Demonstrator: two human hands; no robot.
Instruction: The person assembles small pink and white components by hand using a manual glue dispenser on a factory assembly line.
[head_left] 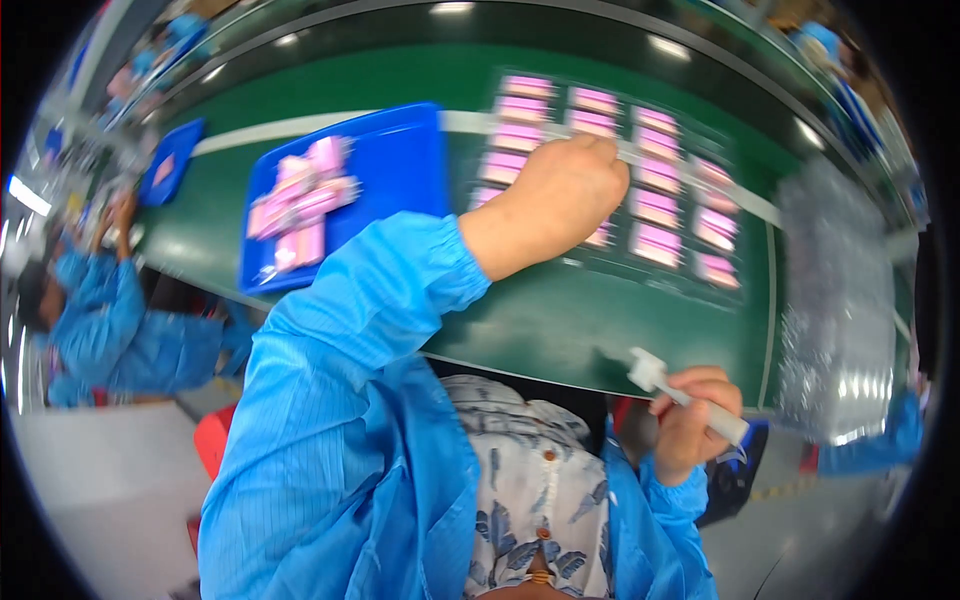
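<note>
While the left hand [552, 192] reaches over the clear compartmented tray [688, 232], its fingers curl downward with the tips hidden, so whether they grip anything cannot be told. Pink pieces [657, 176] lie in columns in that tray, around and beyond the hand. Near the table's front edge, the right hand [694, 424] closes its fingers around a white handled tool [724, 423], its blocky head pointing up and left. Wrapped pink packets [300, 205] lie heaped in the blue tray [405, 150] to the left.
</note>
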